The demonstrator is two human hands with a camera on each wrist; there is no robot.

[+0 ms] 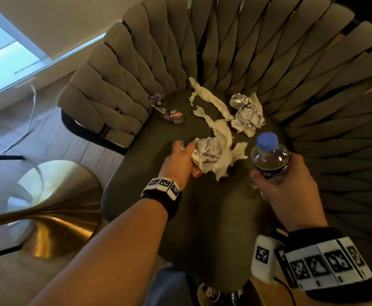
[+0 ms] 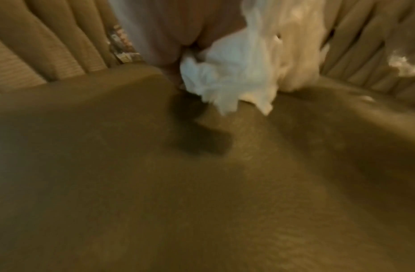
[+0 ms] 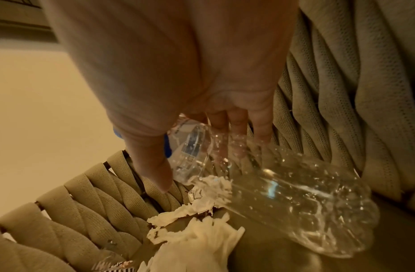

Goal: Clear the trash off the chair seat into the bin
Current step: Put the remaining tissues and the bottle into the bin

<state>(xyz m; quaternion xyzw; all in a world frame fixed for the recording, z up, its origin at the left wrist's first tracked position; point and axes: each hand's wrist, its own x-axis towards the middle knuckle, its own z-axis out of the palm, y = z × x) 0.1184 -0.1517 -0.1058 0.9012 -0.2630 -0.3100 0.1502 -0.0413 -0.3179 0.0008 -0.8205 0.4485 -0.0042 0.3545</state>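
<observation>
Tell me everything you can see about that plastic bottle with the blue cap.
The bottle is clear, thin plastic with a blue screw cap still on and a dark label with a yellow spot around its middle. Droplets cling inside; it looks nearly empty. The right hand grips it around the middle, lifted above the chair seat, cap end up and leaning slightly. Nothing else touches it.

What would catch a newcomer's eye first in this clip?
The pale paper wad and torn tissue strips littering the dark seat, with the left hand gripping the wad. Beside it, the right hand holds a clear bottle with a blue cap. Striped wrappers lie at the seat's left edge.
</observation>
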